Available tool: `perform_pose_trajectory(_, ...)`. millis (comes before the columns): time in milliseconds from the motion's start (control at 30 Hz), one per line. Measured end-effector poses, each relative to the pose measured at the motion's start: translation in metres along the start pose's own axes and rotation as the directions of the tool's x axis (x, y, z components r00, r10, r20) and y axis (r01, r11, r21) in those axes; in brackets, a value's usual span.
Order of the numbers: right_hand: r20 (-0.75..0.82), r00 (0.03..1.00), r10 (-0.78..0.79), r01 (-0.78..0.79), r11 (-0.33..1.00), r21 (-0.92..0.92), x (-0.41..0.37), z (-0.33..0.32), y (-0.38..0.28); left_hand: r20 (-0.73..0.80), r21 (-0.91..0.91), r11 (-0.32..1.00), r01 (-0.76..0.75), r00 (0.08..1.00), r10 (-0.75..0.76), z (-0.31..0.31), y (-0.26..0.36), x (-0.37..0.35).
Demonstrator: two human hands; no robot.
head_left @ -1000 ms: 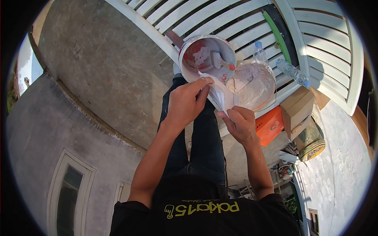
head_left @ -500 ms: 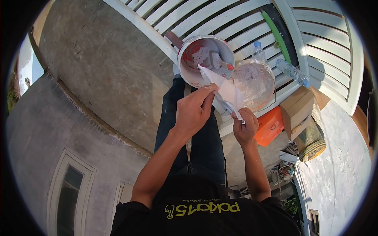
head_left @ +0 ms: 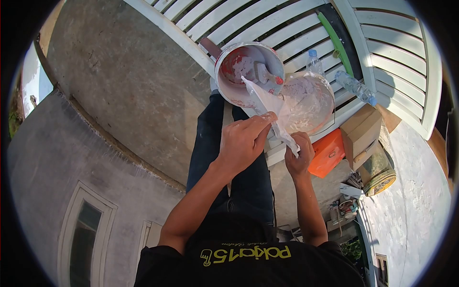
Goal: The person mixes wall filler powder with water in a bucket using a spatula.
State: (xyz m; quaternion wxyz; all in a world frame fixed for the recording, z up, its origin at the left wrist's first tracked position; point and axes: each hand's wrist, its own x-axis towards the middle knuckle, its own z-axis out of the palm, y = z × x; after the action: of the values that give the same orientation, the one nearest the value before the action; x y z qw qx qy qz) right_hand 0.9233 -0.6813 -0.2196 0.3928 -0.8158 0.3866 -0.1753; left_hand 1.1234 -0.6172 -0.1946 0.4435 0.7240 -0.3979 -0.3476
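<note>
White sheet: the folded, pointed white sheet (head_left: 263, 98) is held at the centre of the frame, its tip raised over the bucket's mouth and its tail slanted toward the lower right
Left hand: the sheet's near edge is pinched by the fingertips of the left hand (head_left: 245, 139)
Right hand: the tail is gripped in the curled fingers of the right hand (head_left: 300, 152)
Bucket: a brush (head_left: 261, 72) with a red-tipped handle is held inside the bucket (head_left: 271, 56), above centre; part of its rim is covered by the sheet
Tub: pale paste (head_left: 302, 90) is contained in the round tub (head_left: 330, 111), right of centre; its left edge is overlapped by the sheet
Bench: both containers are supported by the white slatted bench (head_left: 253, 20), cut off at the top; two bottles (head_left: 355, 88) and a green strip (head_left: 336, 45) are placed at upper right
Boxes: an orange box (head_left: 327, 155) and a cardboard box (head_left: 361, 134) are seen beside the bench
Hard to make out: a brown block (head_left: 210, 47) is partly hidden behind the bucket; the clutter (head_left: 346, 209) at lower right cannot be sorted out
</note>
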Motion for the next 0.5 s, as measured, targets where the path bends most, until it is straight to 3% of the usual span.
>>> perform_pose_trajectory(400,0.067,0.992,0.107,-0.103,0.993,-0.053,-0.002,-0.005,-0.005,0.047,0.058,0.996,-0.075,0.996,0.072,0.011,0.003,-0.007)
perform_pose_trajectory(500,-0.019,0.994,0.112,-0.111,0.993,0.031,0.002,0.002,-0.01,0.043,0.062,0.993,-0.1,0.994,0.097,0.013,0.001,-0.009)
